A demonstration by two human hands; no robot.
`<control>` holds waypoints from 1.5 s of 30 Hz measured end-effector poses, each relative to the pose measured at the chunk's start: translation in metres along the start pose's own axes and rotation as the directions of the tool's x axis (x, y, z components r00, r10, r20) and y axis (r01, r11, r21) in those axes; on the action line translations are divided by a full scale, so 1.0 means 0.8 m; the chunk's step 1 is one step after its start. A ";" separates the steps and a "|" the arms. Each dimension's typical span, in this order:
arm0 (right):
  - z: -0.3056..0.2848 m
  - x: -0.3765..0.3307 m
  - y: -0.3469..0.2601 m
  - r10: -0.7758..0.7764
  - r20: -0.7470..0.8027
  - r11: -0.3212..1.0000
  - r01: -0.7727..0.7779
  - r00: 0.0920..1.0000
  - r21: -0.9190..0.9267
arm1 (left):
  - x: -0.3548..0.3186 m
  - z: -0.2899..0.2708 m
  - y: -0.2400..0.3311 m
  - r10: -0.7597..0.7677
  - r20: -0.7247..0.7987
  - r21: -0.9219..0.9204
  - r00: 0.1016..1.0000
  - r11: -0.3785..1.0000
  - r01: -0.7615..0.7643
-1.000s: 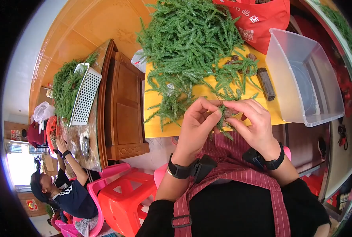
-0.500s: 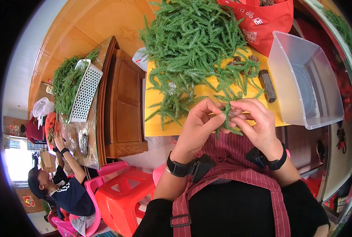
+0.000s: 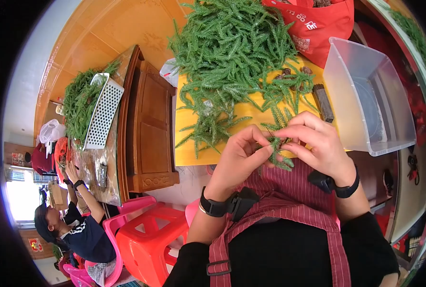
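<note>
While both hands meet just above the person's lap, the fingers (image 3: 263, 138) of the left hand (image 3: 239, 160) pinch a small green sprig (image 3: 276, 152) from one side. The right hand (image 3: 316, 143) pinches the same sprig from the other side, with its fingers (image 3: 292, 131) curled in close. The sprig looks like a little fir twig, and it hangs between the two hands, just off the near edge of the table (image 3: 194, 153). Each wrist has a black band on it.

Under the hands is a striped red apron (image 3: 289, 191) over a black top.

Past the hands, the table has a yellow top. A big heap of green sprigs (image 3: 232, 52) lies on it, and a few loose ones lie near the hands. A small dark stick-like thing (image 3: 323, 103) lies just beside the heap, near a few brown bits. On the right side stands a clear plastic box (image 3: 366, 95). Behind the heap sits a red bag (image 3: 325, 24), touching the greens.

Left of the table is a brown wooden cabinet (image 3: 148, 124). Farther left is another table with more greens (image 3: 81, 103) and a white basket with holes (image 3: 103, 112) lying tilted on them. Another person (image 3: 79, 225) sits there on a pink chair, with hands up on that table. A red plastic stool (image 3: 148, 239) stands near the person's left arm.
</note>
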State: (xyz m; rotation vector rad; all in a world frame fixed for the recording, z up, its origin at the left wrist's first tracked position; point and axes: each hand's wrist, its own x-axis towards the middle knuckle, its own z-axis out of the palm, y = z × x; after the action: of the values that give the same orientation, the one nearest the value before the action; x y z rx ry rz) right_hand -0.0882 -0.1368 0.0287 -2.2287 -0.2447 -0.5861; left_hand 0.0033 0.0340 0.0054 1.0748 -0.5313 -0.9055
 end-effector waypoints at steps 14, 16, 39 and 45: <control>-0.030 0.030 0.005 0.001 0.437 0.988 -0.067 0.900 0.137 | -0.006 -0.003 0.012 -0.205 0.162 0.101 0.965 0.977 0.190; -0.031 0.032 0.008 -0.052 0.460 0.981 -0.040 0.886 0.188 | -0.005 0.000 0.013 -0.202 0.181 0.087 0.963 0.978 0.189; -0.039 0.029 0.004 -0.013 0.508 0.957 -0.137 0.861 0.257 | -0.011 0.009 0.014 -0.185 0.190 0.178 0.964 0.972 0.152; -0.042 0.027 0.001 -0.042 0.509 0.985 -0.051 0.860 0.167 | -0.009 0.010 0.011 -0.211 0.182 0.238 0.960 0.957 0.165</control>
State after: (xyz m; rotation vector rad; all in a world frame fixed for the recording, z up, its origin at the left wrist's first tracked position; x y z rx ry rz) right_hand -0.0803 -0.1629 0.0573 -2.1707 -0.5406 0.0500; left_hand -0.0039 0.0377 0.0173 1.2567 -0.7225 -1.1545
